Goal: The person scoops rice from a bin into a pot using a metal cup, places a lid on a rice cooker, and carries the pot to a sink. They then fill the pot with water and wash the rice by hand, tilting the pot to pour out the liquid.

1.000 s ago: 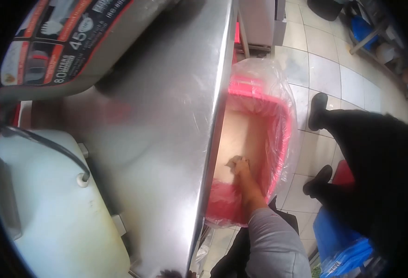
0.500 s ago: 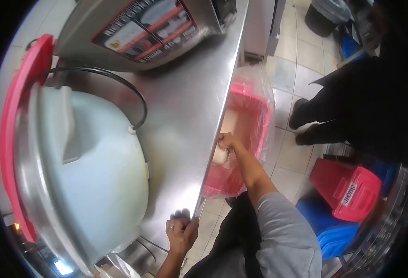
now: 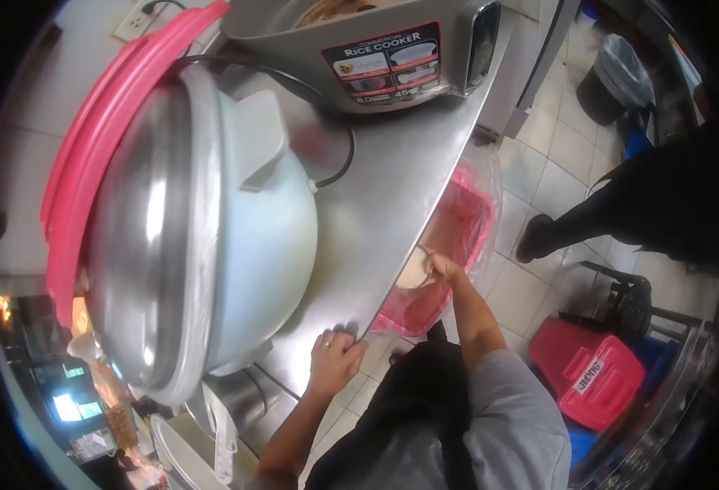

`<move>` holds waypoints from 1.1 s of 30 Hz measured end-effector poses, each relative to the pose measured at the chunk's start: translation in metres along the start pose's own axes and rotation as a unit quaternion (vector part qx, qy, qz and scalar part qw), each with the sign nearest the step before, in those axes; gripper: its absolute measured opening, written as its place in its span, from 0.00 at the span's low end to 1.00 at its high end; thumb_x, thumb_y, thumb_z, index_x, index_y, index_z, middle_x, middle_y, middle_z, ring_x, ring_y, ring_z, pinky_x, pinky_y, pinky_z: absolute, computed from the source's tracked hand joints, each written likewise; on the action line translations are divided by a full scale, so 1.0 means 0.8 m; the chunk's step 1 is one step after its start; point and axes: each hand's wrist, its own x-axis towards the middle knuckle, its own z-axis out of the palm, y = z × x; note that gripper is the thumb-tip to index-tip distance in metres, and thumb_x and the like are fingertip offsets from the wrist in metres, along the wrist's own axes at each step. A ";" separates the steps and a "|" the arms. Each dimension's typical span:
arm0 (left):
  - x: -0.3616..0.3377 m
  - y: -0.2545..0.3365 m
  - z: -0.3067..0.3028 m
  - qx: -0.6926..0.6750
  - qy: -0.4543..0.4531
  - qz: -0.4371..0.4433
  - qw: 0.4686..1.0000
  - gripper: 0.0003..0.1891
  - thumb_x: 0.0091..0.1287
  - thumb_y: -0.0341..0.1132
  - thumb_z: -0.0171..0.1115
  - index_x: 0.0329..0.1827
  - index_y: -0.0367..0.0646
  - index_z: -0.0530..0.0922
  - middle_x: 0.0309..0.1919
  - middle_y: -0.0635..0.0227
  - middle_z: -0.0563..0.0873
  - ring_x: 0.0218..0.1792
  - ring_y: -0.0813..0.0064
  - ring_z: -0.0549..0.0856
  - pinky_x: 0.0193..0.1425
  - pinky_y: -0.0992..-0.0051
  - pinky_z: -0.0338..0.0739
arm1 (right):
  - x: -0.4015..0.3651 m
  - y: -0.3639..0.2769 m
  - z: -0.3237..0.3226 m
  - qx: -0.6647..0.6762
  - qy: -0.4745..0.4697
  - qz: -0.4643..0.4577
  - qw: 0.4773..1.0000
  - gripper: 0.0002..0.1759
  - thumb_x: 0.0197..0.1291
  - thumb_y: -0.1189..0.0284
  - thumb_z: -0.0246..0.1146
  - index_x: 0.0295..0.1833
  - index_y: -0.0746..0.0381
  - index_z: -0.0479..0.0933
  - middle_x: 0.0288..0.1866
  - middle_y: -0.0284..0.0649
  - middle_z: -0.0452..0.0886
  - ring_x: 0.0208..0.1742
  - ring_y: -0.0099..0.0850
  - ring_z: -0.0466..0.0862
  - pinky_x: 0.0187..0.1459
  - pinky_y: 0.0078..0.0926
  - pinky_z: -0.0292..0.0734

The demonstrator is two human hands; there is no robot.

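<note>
My right hand (image 3: 444,268) reaches down past the table edge and grips the rim of a round container of pale grains (image 3: 414,271). This container is inside a pink bin (image 3: 485,214) lined with clear plastic, and the table edge hides part of both. My left hand (image 3: 335,361) rests on the corner of the steel table (image 3: 376,220), fingers curled on the top and thumb at the edge. Left of it on the table stands a large pale-blue rice cooker (image 3: 270,253) with a metal lid.
A grey cooker labelled "Rice Cooker" (image 3: 376,69) stands at the table's far end. A pink lid (image 3: 90,175) leans behind the pale-blue one. On the right are a person in dark clothes (image 3: 662,196), a pink sugar bin (image 3: 560,351) and a lined trash can (image 3: 600,98).
The view has shifted and turned, showing more of the pale-blue cooker's lid. The container in my right hand now shows its pale contents. The person at right has moved a foot.
</note>
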 end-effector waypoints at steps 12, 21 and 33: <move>-0.087 0.067 -0.040 -0.060 0.176 0.095 0.978 0.11 0.49 0.32 0.61 0.38 0.46 0.78 0.34 0.69 0.77 0.34 0.70 0.77 0.38 0.71 0.72 | -0.233 0.054 0.098 -0.039 -0.056 -0.151 0.986 0.43 0.32 0.72 0.53 0.63 0.70 0.57 0.55 0.51 0.71 0.53 0.45 0.75 0.54 0.44 0.75; -0.480 0.115 -0.235 0.220 0.586 -0.394 0.673 0.07 0.53 0.25 0.59 0.36 0.38 0.74 0.30 0.56 0.76 0.34 0.53 0.75 0.38 0.61 0.69 | -0.412 0.043 0.381 -0.170 -0.169 0.071 0.968 0.44 0.24 0.71 0.52 0.59 0.72 0.63 0.55 0.52 0.71 0.55 0.45 0.74 0.57 0.42 0.71; -0.582 0.083 -0.236 0.087 0.463 -0.649 0.598 0.06 0.56 0.33 0.59 0.35 0.44 0.78 0.30 0.63 0.81 0.35 0.62 0.81 0.37 0.64 0.74 | -0.406 0.181 0.836 -0.476 -0.325 -0.645 0.502 0.36 0.34 0.78 0.61 0.59 0.54 0.70 0.53 0.49 0.67 0.53 0.41 0.71 0.53 0.29 0.69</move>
